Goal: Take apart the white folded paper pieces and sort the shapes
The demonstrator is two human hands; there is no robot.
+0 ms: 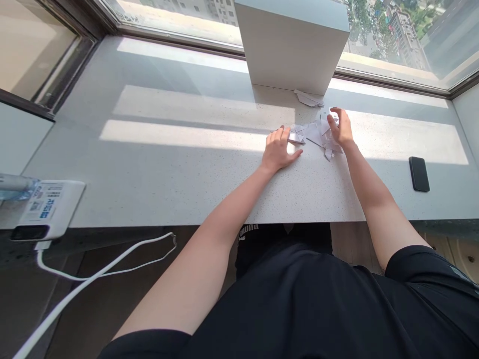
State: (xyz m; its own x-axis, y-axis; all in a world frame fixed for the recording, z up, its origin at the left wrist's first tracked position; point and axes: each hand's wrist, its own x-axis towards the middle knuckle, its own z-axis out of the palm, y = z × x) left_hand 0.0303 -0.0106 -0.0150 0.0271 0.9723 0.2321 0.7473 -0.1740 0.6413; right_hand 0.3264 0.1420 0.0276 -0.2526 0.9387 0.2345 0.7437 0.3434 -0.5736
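Note:
My left hand [277,149] lies on the counter with its thumb spread away from the fingers. Its fingertips reach the left end of a small folded white paper piece [297,134]. Just right of that, several more folded white papers [315,132] lie in a loose, overlapping heap. Over the right side of this heap is my right hand [341,128], its thumb and forefinger curved but apart; its other fingers are partly hidden. Behind the heap, a separate folded paper strip [309,98] rests near the foot of a white box-like block.
The white block [292,55] stands against the window behind the papers. A black phone [419,174] lies to the right on the speckled counter [168,184]. At the left edge sit a white power bank [56,204] with a cable [97,274] and a plastic bottle [17,185].

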